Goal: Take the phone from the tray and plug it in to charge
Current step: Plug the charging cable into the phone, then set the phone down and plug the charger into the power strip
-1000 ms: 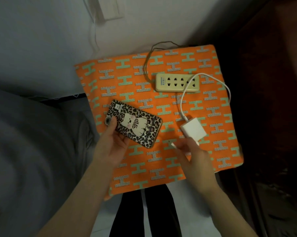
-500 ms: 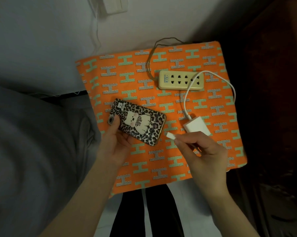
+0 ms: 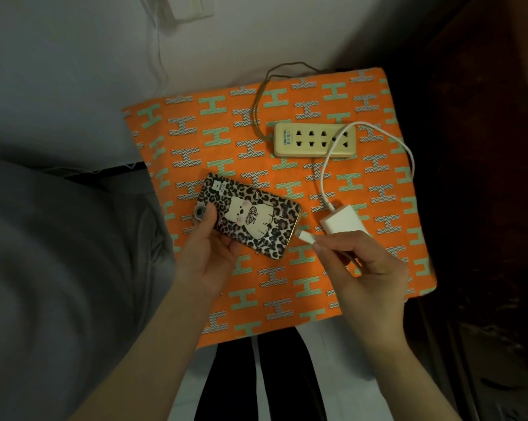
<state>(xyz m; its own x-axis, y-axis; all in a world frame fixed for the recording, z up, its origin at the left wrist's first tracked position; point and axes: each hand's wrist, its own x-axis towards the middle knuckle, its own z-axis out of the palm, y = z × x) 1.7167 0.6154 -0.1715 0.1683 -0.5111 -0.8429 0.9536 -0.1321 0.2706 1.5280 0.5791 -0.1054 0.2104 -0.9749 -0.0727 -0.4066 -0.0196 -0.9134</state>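
Observation:
The phone, in a leopard-print case with a cartoon figure, lies face down over the orange patterned tray. My left hand grips its camera end, thumb on the back. My right hand pinches the white cable plug, whose tip touches the phone's bottom edge. The white charger block rests just behind my right fingers. Its white cable loops up and over the beige power strip.
The power strip's brown cord curls off the tray's far edge toward the pale wall. Grey bedding fills the left. Dark furniture borders the tray's right side. Black trouser legs show below the tray.
My right hand lifted the cable plug off the tray and carried it left until its tip met the phone's bottom edge. My left hand kept hold of the phone.

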